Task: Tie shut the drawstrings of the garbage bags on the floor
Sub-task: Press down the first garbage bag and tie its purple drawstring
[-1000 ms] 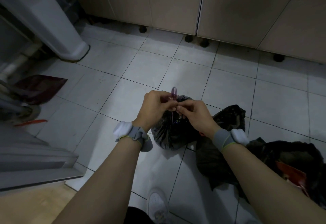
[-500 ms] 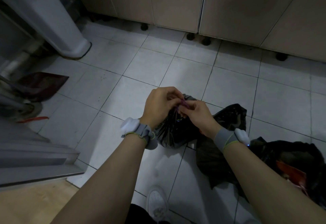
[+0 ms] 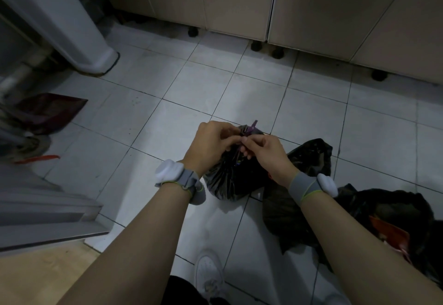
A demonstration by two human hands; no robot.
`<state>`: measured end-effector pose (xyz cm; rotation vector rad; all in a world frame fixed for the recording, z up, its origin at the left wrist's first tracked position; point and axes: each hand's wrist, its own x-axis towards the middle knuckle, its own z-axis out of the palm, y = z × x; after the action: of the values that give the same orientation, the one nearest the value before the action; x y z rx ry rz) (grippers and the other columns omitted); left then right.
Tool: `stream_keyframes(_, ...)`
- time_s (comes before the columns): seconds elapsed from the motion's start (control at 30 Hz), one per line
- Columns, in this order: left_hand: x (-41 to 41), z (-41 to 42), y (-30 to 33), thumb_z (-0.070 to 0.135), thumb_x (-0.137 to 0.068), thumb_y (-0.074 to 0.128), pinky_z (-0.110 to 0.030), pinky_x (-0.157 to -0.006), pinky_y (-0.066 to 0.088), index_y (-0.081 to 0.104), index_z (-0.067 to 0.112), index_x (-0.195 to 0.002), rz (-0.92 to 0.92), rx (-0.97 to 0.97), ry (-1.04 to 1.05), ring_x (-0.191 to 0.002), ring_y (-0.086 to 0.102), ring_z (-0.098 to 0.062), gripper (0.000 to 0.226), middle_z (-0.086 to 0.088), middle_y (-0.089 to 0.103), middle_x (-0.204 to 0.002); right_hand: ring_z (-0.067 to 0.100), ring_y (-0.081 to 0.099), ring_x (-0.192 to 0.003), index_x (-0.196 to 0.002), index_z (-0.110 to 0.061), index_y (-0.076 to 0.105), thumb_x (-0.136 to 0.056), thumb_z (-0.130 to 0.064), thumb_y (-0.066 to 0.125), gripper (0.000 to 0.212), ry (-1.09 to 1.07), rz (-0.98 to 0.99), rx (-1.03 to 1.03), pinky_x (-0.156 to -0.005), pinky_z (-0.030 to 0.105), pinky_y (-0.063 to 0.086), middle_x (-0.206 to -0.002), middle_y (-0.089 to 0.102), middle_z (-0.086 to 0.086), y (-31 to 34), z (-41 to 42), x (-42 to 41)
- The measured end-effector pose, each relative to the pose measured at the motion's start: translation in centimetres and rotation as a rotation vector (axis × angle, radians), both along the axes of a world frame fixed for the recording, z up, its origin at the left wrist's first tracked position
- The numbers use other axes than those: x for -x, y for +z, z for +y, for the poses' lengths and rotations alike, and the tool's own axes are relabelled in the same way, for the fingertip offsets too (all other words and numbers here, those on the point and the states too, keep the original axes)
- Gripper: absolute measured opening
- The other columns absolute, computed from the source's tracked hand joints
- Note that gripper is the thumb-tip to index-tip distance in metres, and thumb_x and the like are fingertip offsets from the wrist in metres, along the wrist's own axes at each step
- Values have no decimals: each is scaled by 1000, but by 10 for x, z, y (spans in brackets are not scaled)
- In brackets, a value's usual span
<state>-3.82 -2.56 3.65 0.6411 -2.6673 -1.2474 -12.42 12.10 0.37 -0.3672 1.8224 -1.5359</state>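
Observation:
A small black garbage bag (image 3: pixel 231 180) stands on the white tiled floor at centre, its mouth gathered. Its purple drawstring (image 3: pixel 251 127) sticks up a little above the bag's top. My left hand (image 3: pixel 211 144) and my right hand (image 3: pixel 263 148) meet over the bag's mouth, and the fingers of both pinch the drawstring; the knot itself is hidden by my fingers. A second black bag (image 3: pixel 309 158) lies slumped just right of it. A third black bag (image 3: pixel 395 211) lies open at the far right with red packaging inside.
Beige cabinets (image 3: pixel 239 0) on short black feet line the far side. A white appliance base (image 3: pixel 100 57) stands at the upper left. A dark red dustpan (image 3: pixel 50 110) and an orange-red strip lie at the left. A grey threshold step (image 3: pixel 48 208) is lower left. My white shoe (image 3: pixel 208 273) is below the bag.
The drawstring loop that stood tall above my hands a second ago has been drawn down; only a short purple end shows now. Both hands stay pressed together on top of the bag.

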Motion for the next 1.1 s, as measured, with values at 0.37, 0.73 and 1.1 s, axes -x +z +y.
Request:
stream_keyframes(0.37, -5, 4, -4, 16, -90, 80, -5, -59, 49, 83, 13, -90, -154, -33, 27, -58, 73, -14, 5, 2, 75, -69, 21, 56, -71, -103, 11, 72, -98, -9, 62, 23, -83, -9, 10, -67, 25, 50, -79, 67, 14, 3, 2, 3)
stream_keyframes(0.73, -4, 17, -26, 13, -80, 88, -24, -85, 58, 85, 9, -93, -110, -320, 124, -85, 77, -12, 13, -2, 82, -96, 24, 58, -70, -103, 8, 73, -97, -9, 63, 21, -100, 24, -14, -65, 24, 52, -80, 69, 16, 1, 2, 5)
stream_keyframes(1.1, 1, 29, -34, 21, -82, 88, -13, -64, 53, 81, 9, -82, 25, -98, 200, -69, 74, -15, 14, -5, 78, -75, -5, 55, -49, -96, 6, 75, -97, -13, 63, 23, -78, 115, -10, -56, 7, 44, -74, 68, 13, -1, 2, 5)
